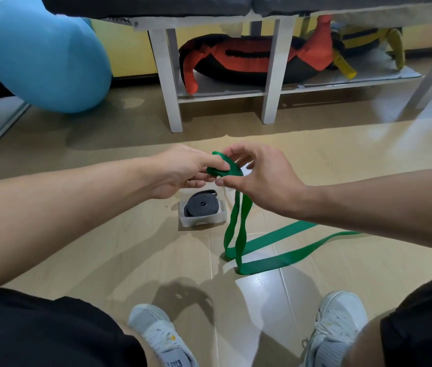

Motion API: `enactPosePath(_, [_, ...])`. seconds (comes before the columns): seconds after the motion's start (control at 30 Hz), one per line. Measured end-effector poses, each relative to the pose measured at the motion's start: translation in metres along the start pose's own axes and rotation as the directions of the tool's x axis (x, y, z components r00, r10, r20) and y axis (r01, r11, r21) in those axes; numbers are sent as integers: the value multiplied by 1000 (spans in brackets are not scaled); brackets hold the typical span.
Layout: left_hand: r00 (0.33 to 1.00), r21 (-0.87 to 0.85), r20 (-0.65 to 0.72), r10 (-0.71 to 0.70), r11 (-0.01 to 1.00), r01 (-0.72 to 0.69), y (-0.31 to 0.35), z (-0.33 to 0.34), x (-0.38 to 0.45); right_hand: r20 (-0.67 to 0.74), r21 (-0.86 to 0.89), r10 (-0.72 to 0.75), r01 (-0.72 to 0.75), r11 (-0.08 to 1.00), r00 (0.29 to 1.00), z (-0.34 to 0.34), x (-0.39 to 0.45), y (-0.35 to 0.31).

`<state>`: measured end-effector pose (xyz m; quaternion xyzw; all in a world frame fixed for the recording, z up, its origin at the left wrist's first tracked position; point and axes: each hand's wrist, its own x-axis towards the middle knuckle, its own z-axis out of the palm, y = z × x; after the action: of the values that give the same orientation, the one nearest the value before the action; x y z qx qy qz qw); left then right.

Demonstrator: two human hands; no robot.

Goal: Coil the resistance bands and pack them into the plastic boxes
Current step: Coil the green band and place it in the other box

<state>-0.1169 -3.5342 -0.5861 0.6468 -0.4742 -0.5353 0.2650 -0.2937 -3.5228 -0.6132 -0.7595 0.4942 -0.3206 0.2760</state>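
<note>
Tiled floor (pixel 103 247), blue ball (pixel 45 56), bench (pixel 167 75) (bags beneath), boxed grey band (pixel 203 206)

Bright, even indoor light, with wide-angle bending at the edges.

My arms throw soft shadows on the glossy beige tiled floor (pixel 103 247), which shows white glare between my feet. The trailing green rubber resistance band (pixel 283 245) smears with motion blur; the white bench legs (pixel 168 80) bow outward.

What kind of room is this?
Probably a home gym or workout room: a big blue exercise ball, sandbags on a white rack, and a green resistance band on the floor.
</note>
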Motion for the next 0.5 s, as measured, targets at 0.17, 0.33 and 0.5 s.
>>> enactPosePath(0.17, [997,-81,65,-52,995,57,5,-1,-4,-12,9,-9,9,1000,1000,1,-1,0])
enactPosePath(0.33, [980,-142,183,-82,984,109,4,-6,-6,-14,114,12,-10,993,1000,1,-4,3])
enactPosePath(0.5, [951,-190,301,-70,973,132,1,-13,-8,-42,59,-80,83,995,996,-1,-6,-1])
